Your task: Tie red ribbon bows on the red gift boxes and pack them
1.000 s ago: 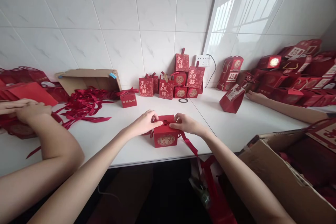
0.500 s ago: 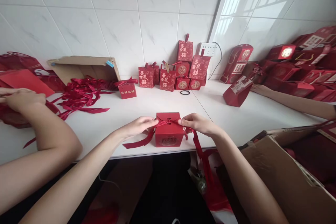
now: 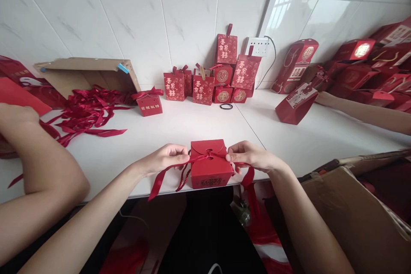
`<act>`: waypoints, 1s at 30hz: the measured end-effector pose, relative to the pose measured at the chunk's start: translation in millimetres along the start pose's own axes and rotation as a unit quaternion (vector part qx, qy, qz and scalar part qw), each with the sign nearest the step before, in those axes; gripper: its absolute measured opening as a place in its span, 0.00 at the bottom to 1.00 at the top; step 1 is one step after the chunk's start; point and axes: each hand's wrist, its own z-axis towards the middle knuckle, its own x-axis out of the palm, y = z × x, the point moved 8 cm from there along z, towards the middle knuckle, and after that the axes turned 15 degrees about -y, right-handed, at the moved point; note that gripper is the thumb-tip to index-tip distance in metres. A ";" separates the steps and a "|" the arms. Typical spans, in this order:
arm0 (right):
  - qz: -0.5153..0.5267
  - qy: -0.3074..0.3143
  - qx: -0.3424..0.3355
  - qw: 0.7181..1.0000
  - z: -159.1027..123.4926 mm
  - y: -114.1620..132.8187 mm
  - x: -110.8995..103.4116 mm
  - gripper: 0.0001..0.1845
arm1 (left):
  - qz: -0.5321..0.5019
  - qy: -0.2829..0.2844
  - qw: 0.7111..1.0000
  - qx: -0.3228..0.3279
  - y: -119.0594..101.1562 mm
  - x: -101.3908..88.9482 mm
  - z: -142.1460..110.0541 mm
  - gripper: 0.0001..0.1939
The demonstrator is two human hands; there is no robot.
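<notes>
A red gift box (image 3: 209,172) with a dark printed emblem on its front stands at the table's front edge. Across its top runs a red ribbon (image 3: 201,158), crossed or knotted at the middle over the lid's cutout. My left hand (image 3: 171,155) pinches the ribbon just left of the box, and the loose end hangs down below it. On the right side, my right hand (image 3: 247,154) pinches the ribbon's other half, whose tail drops over the edge. Twisted red cords hang at both sides of the box.
Several finished red boxes (image 3: 203,90) line the wall. A ribbon pile (image 3: 91,113) spills from a cardboard box (image 3: 86,64) at left, near a co-worker's arm (image 3: 48,154). Another person's arm (image 3: 369,111) reaches in from the right, above an open carton (image 3: 353,205). A black ring (image 3: 226,106) lies mid-table.
Both hands have drawn slightly apart, pulling the ribbon straighter across the box. The view has shifted a little, and a cord now shows at the box's left side.
</notes>
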 end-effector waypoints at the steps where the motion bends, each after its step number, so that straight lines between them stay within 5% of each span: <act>1: -0.009 0.003 0.004 1.000 -1.4 -0.7 0.5 0.21 | -0.004 0.000 1.000 -0.005 1.9 0.1 0.4 0.20; 6: -0.035 -0.019 -0.033 0.999 -4.6 8.6 -1.2 0.24 | -0.046 -0.014 0.999 0.004 -6.9 1.6 -0.6 0.21; 12: -0.004 -0.153 -0.059 0.986 -3.7 23.1 -16.8 0.25 | -0.097 0.015 0.995 -0.004 -25.7 7.2 -2.9 0.19; 17: -0.040 -0.115 0.004 0.993 -11.3 13.3 -11.3 0.25 | -0.094 0.015 0.994 -0.046 -12.6 4.5 -1.2 0.21; 23: -0.149 -0.040 -0.042 0.987 -17.4 11.8 -3.9 0.26 | -0.076 0.032 0.993 -0.088 5.5 4.7 -1.0 0.18; 30: -0.254 -0.169 -0.123 0.944 -24.1 20.9 -21.7 0.21 | -0.081 0.042 0.990 -0.106 18.7 9.9 -2.0 0.20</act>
